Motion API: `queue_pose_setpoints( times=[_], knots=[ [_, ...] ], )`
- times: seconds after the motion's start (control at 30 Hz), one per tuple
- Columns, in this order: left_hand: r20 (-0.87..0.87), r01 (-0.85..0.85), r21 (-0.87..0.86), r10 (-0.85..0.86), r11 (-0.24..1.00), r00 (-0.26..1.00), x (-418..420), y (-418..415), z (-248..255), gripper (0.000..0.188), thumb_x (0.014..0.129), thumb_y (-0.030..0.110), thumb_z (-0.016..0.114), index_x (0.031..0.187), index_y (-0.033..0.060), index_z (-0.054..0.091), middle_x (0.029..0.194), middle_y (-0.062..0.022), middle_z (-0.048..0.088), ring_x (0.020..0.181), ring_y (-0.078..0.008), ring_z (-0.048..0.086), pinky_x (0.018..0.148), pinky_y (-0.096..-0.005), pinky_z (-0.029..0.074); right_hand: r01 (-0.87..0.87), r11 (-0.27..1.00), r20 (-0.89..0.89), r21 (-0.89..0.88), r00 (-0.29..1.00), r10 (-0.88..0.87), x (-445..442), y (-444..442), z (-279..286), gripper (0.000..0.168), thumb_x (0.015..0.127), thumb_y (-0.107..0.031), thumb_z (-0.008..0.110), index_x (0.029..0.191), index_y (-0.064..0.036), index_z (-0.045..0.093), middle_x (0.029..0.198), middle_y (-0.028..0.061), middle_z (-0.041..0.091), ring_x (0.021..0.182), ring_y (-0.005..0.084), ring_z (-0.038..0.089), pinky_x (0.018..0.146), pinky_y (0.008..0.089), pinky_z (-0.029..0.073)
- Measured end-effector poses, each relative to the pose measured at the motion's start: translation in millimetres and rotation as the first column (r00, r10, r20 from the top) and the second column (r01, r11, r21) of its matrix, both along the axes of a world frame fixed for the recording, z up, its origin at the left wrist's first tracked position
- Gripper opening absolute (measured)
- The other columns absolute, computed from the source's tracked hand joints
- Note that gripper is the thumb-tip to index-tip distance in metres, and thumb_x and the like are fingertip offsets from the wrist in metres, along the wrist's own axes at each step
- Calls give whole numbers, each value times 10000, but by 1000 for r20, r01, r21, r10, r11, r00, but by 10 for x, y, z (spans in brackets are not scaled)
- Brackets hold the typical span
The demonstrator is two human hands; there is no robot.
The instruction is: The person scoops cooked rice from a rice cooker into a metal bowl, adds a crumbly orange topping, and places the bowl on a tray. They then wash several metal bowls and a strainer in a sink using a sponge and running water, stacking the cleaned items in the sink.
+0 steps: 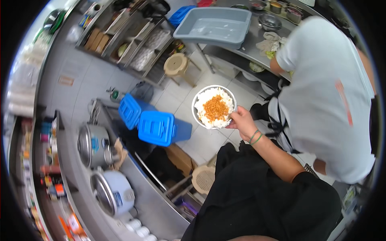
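Note:
My right hand [241, 120] grips the rim of a round metal bowl [194, 116], thumb on top and fingers at the outer side. White cooked rice [202, 104] fills the bowl, and an orange-brown crumbly topping [216, 107] lies over its middle. I hold the bowl above the tiled floor, in front of my black clothing. Two green bands circle my right wrist. My left hand is out of view.
To the right, a co-worker in a white shirt [319, 99] leans over a steel table [250, 54] bearing a grey plastic tub [212, 37]. Blue lidded bins [156, 128], a beige stool [176, 64] and another stool [203, 179] stand around. Rice cookers [116, 192] line the left counter [150, 195].

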State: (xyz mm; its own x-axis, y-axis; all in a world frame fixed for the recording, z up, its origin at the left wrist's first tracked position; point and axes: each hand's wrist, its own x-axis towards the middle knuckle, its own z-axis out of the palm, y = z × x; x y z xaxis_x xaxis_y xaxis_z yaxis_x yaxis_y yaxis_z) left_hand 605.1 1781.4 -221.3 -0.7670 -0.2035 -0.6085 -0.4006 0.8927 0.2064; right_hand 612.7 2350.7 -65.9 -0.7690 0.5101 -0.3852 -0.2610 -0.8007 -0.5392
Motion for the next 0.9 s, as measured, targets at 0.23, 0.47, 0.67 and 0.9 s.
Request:
queue_pose_setpoints(
  times=[0.23,0.47,0.67,0.9],
  knots=[
    [117,-162,147,145,976,982,-1782,-512,75,210,974,228,490,965,55,608,779,-131,614,665,-275,608,555,-402,473,256,961,158,107,950,-271,-263,-194,68,99,951,-106,565,1010,-27,573,893,84,669,714,163,681,660,339,628],
    [-26,-93,588,134,804,991,-4406,890,637,166,968,210,493,997,70,579,839,-90,607,739,-248,631,521,-370,480,448,884,177,132,867,-466,-647,426,451,163,937,-91,557,1085,-25,571,996,106,674,808,213,691,733,390,614],
    [-71,42,585,-1,810,997,-5325,1905,944,317,973,295,557,1181,58,535,1166,-117,575,1059,-289,622,798,-410,549,560,814,75,154,815,-575,-1224,1658,581,202,941,-100,547,1123,-13,546,1045,121,667,858,231,692,748,397,618],
    [88,77,390,-120,918,989,-5152,2272,407,274,974,257,569,1159,54,555,1075,-89,610,958,-228,616,744,-391,540,590,796,8,131,803,-596,-2181,4102,-17,242,928,-85,560,1136,33,529,1022,163,662,808,262,698,706,386,642]
  ],
)
